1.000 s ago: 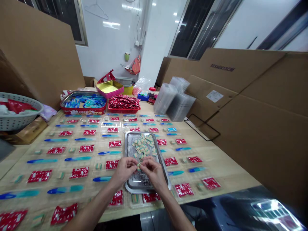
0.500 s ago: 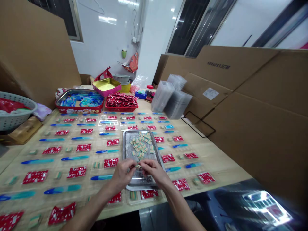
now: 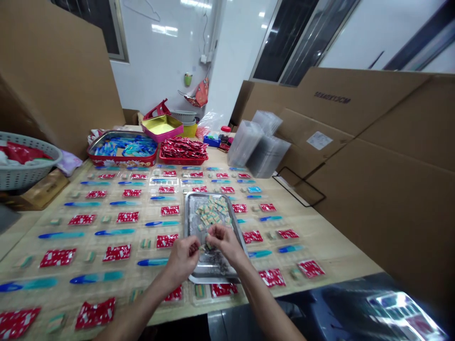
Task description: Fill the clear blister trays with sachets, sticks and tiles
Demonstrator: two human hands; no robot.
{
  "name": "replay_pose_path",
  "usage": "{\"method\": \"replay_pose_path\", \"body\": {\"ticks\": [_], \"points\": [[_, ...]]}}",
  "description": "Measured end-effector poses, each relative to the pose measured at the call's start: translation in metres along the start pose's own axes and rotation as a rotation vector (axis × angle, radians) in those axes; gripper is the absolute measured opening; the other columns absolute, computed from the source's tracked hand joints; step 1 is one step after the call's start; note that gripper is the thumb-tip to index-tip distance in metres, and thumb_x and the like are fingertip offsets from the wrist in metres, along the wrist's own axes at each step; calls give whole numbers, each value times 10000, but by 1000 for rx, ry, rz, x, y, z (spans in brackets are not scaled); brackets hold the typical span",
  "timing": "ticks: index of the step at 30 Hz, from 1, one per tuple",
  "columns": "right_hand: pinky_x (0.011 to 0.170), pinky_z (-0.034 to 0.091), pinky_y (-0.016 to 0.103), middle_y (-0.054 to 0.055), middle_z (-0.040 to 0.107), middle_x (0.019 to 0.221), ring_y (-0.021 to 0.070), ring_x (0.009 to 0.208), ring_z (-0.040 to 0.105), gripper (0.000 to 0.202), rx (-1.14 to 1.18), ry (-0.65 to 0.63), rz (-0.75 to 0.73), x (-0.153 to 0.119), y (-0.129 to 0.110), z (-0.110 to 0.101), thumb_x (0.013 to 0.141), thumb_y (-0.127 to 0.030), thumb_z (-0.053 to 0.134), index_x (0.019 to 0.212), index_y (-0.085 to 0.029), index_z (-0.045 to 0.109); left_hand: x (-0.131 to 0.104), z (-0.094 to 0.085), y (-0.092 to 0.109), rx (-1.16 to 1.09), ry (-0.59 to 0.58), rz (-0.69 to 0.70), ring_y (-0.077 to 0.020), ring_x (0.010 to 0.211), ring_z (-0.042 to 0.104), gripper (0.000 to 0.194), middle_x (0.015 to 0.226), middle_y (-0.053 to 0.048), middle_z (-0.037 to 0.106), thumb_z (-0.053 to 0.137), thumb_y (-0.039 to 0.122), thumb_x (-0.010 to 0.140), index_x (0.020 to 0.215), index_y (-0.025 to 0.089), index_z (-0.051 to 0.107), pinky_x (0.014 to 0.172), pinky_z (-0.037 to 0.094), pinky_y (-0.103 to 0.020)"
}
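Observation:
A metal tray [image 3: 232, 274] lies in front of me, with a pile of small striped blocks [image 3: 213, 210] in pale green and yellow toward its far end. Over its near half, my right hand [image 3: 227, 244] pinches a small striped block at its fingertips. My left hand [image 3: 185, 258] is closed beside it at the tray's left edge, fingertips pressed together; what they hold is too small to make out. Around the tray are clear plastic packs, holding blue pens [image 3: 162, 223], red patterned packets [image 3: 167, 240] and striped blocks.
Behind the packs stand a tin of blue pens [image 3: 122, 162] and a red tray of packets [image 3: 183, 161]. Stacked clear plastic trays [image 3: 268, 156] stand at the back right, next to a large cardboard box [image 3: 384, 189]. A grey basket [image 3: 31, 168] sits at the left.
My hands have moved apart from their earlier meeting point, the right one going slightly up toward the pile. The whole view has shifted a little.

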State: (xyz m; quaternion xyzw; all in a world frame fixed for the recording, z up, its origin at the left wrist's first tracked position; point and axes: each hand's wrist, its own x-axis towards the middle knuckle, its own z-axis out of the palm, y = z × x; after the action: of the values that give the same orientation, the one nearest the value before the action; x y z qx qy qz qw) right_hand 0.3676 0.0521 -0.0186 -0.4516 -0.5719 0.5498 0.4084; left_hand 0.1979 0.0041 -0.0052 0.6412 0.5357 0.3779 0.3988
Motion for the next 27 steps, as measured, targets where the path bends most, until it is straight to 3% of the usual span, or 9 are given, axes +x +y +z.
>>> {"method": "replay_pose_path", "body": {"ticks": [2, 5, 11, 17, 23, 27], "points": [[522, 361, 216, -51, 509, 585, 103, 540, 461, 180, -120, -5, -64, 15, -4, -3, 675, -314, 679, 692, -176, 565, -1, -2, -2, 12, 5, -20, -130, 530, 509, 115, 542, 30, 532, 528, 84, 648, 619, 193, 550, 540, 334, -228], [545, 348, 220, -42, 531, 581, 114, 558, 478, 40, -436, -137, -138, 37, -10, -4, 681, -172, 631, 659, -176, 598, -2, -1, -8, 84, -7, 13, -144, 573, 523, 110, 586, 15, 553, 527, 92, 674, 644, 195, 551, 567, 337, -241], [579, 308, 225, -19, 572, 617, 132, 603, 494, 225, -981, -257, -204, 58, -3, 5, 678, -15, 557, 778, -190, 659, -1, 11, -18, 325, 74, 149, -207, 784, 537, 135, 731, -33, 604, 504, 66, 704, 705, 185, 568, 752, 334, -336], [618, 303, 231, 27, 594, 792, 145, 707, 504, 152, -1038, -258, -239, 54, 3, 6, 704, -35, 552, 733, -178, 595, 0, 18, -25, 399, 52, 197, -212, 820, 528, 157, 753, -37, 614, 481, 44, 725, 741, 181, 556, 765, 303, -363], [603, 318, 219, 2, 601, 697, 143, 665, 520, 176, -989, -206, -251, 29, -5, 7, 717, -38, 545, 801, -182, 601, 0, 20, -25, 495, 40, 219, -225, 852, 516, 124, 778, -45, 617, 488, 64, 761, 742, 171, 548, 771, 295, -382], [611, 350, 210, 4, 621, 687, 134, 654, 540, 164, -870, -247, -206, 9, -7, 5, 704, -36, 538, 728, -168, 631, -1, 19, -26, 526, 74, 273, -229, 872, 521, 123, 830, -53, 616, 481, 90, 802, 738, 167, 553, 781, 301, -389]]}}
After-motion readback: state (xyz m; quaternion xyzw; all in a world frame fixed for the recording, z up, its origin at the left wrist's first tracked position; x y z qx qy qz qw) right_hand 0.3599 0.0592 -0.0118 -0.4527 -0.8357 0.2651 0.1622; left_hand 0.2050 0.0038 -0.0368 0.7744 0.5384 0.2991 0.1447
